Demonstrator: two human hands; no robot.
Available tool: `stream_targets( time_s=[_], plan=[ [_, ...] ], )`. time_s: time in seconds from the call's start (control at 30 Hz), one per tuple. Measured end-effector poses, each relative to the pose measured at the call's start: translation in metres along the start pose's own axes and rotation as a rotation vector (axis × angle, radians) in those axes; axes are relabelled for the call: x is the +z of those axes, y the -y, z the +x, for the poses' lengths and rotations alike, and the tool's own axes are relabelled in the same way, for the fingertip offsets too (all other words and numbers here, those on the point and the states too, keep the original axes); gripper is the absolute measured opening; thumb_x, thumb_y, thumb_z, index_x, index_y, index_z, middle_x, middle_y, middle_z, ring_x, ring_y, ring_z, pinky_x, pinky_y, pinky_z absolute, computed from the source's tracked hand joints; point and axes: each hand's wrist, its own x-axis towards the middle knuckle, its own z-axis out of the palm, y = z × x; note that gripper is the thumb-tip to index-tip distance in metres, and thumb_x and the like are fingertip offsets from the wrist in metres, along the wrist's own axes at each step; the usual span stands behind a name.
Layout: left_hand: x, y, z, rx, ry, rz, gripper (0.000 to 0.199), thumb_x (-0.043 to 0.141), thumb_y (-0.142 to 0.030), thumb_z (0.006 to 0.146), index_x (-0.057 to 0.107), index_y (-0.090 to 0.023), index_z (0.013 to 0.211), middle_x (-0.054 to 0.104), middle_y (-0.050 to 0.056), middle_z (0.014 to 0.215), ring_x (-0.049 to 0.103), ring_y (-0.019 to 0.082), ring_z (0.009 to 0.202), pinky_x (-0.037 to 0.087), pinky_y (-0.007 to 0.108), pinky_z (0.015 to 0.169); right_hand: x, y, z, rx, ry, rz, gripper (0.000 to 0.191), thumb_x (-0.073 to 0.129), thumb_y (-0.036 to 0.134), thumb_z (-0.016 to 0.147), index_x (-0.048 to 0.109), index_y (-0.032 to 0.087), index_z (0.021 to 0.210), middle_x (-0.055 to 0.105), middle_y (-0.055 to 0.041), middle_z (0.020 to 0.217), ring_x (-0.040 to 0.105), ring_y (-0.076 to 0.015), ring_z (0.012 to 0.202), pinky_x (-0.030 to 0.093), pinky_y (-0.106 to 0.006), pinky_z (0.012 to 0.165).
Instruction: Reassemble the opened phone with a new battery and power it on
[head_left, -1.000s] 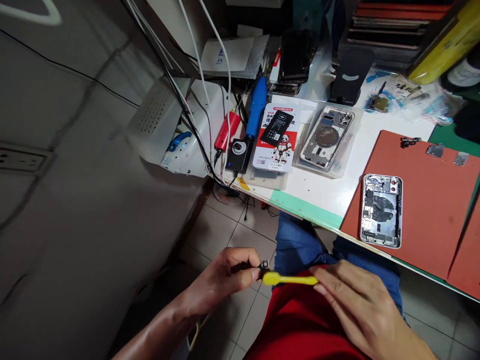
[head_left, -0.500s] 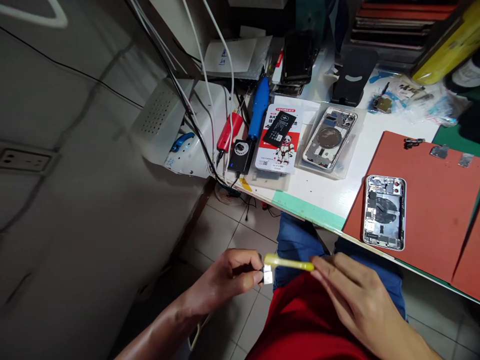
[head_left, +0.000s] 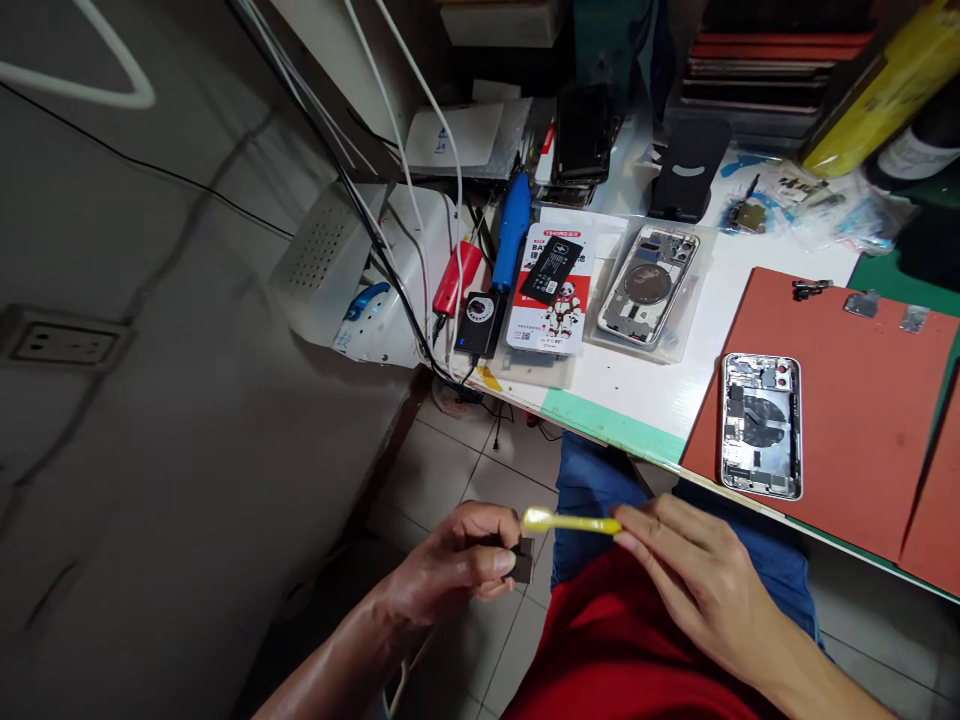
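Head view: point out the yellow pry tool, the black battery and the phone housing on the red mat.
Yellow pry tool (head_left: 576,523), head view, middle of its shaft.
Black battery (head_left: 553,270), head view, middle of printed face.
Phone housing (head_left: 762,424), head view, dark central disc.

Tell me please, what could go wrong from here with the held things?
The small dark piece might drop to the tiled floor, because the left hand holds it out past the edge of the table. The yellow tool, held near one end by the right hand, could slip and poke the left fingers close by.

A wall socket (head_left: 64,343); a black stand (head_left: 684,192) (with a pale mark).
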Motion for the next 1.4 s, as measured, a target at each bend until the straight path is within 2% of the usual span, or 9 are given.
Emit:
stream_targets(
  time_s=[0.1, 0.27, 0.37, 0.63, 0.77, 0.93, 1.07, 1.23, 1.4],
  plan=[
    [-0.002, 0.000, -0.001, 0.014, 0.020, -0.041, 0.040, 0.087, -0.037, 0.081, 0.057, -0.014, 0.069, 0.045, -0.005, 0.065, 0.032, 0.002, 0.047, 0.022, 0.021, 0.047, 0.001, -0.003, 0.001, 0.044, -0.080, 0.001, 0.029, 0.060, 0.007, 0.105, 0.070, 0.011, 0.133, 0.065, -0.0073, 0.087, 0.061, -0.0165, 0.072, 0.053, -0.029, 0.064],
    [-0.007, 0.007, 0.001, 0.063, 0.041, -0.115, 0.036, 0.090, -0.037, 0.080, 0.062, -0.014, 0.078, 0.049, -0.004, 0.069, 0.031, 0.001, 0.046, 0.024, 0.018, 0.046, 0.003, 0.001, 0.002, -0.033, 0.003, 0.100, 0.028, 0.057, 0.010, 0.107, 0.071, 0.013, 0.132, 0.066, -0.0067, 0.085, 0.062, -0.0170, 0.071, 0.054, -0.029, 0.062],
    [-0.009, 0.010, 0.003, 0.083, 0.075, -0.162, 0.034, 0.090, -0.034, 0.080, 0.062, -0.015, 0.076, 0.044, -0.006, 0.064, 0.030, 0.001, 0.045, 0.024, 0.017, 0.045, 0.004, 0.003, 0.003, 0.047, -0.100, 0.026, 0.026, 0.059, 0.008, 0.106, 0.072, 0.013, 0.129, 0.067, -0.0065, 0.085, 0.063, -0.0163, 0.069, 0.055, -0.028, 0.062],
    [-0.004, 0.013, 0.009, 0.148, 0.154, -0.253, 0.017, 0.083, -0.023, 0.084, 0.068, -0.015, 0.083, 0.046, -0.006, 0.064, 0.026, 0.000, 0.042, 0.023, 0.017, 0.044, 0.011, 0.006, 0.002, -0.063, -0.087, 0.119, 0.029, 0.057, 0.008, 0.106, 0.071, 0.012, 0.132, 0.071, -0.0082, 0.087, 0.066, -0.0178, 0.072, 0.059, -0.030, 0.065],
    [-0.001, 0.013, 0.010, 0.162, 0.221, -0.283, 0.021, 0.084, -0.027, 0.085, 0.068, -0.015, 0.079, 0.044, -0.006, 0.061, 0.031, 0.002, 0.043, 0.024, 0.017, 0.044, 0.012, 0.002, 0.007, 0.051, -0.167, 0.082, 0.030, 0.060, 0.007, 0.104, 0.072, 0.014, 0.131, 0.072, -0.0089, 0.090, 0.069, -0.0186, 0.076, 0.060, -0.030, 0.067],
    [-0.002, 0.014, 0.012, 0.190, 0.230, -0.315, 0.018, 0.082, -0.026, 0.087, 0.068, -0.017, 0.082, 0.044, -0.006, 0.067, 0.025, 0.000, 0.043, 0.024, 0.016, 0.043, 0.015, 0.006, 0.004, -0.051, -0.068, 0.227, 0.031, 0.056, 0.008, 0.106, 0.071, 0.013, 0.133, 0.073, -0.0091, 0.091, 0.067, -0.0183, 0.075, 0.059, -0.030, 0.066],
    [-0.002, 0.015, 0.012, 0.195, 0.255, -0.321, 0.022, 0.082, -0.030, 0.087, 0.066, -0.017, 0.080, 0.043, -0.006, 0.060, 0.027, 0.002, 0.041, 0.024, 0.018, 0.044, 0.021, 0.006, 0.002, 0.115, -0.178, 0.164, 0.030, 0.058, 0.009, 0.106, 0.073, 0.016, 0.132, 0.073, -0.0085, 0.091, 0.069, -0.0184, 0.074, 0.060, -0.030, 0.066],
    [-0.003, 0.015, 0.012, 0.192, 0.239, -0.325, 0.020, 0.082, -0.031, 0.086, 0.068, -0.018, 0.083, 0.043, -0.006, 0.065, 0.023, 0.002, 0.043, 0.024, 0.018, 0.045, 0.020, 0.007, 0.001, -0.040, -0.101, 0.213, 0.032, 0.057, 0.008, 0.105, 0.072, 0.014, 0.133, 0.074, -0.0095, 0.091, 0.067, -0.0189, 0.073, 0.061, -0.031, 0.066],
    [-0.003, 0.016, 0.013, 0.195, 0.257, -0.331, 0.021, 0.081, -0.031, 0.087, 0.066, -0.018, 0.082, 0.043, -0.006, 0.061, 0.026, 0.002, 0.042, 0.024, 0.018, 0.044, 0.023, 0.007, 0.000, 0.041, -0.183, 0.167, 0.033, 0.058, 0.003, 0.103, 0.071, 0.013, 0.132, 0.075, -0.0112, 0.096, 0.072, -0.0202, 0.081, 0.063, -0.031, 0.071]
  ],
)
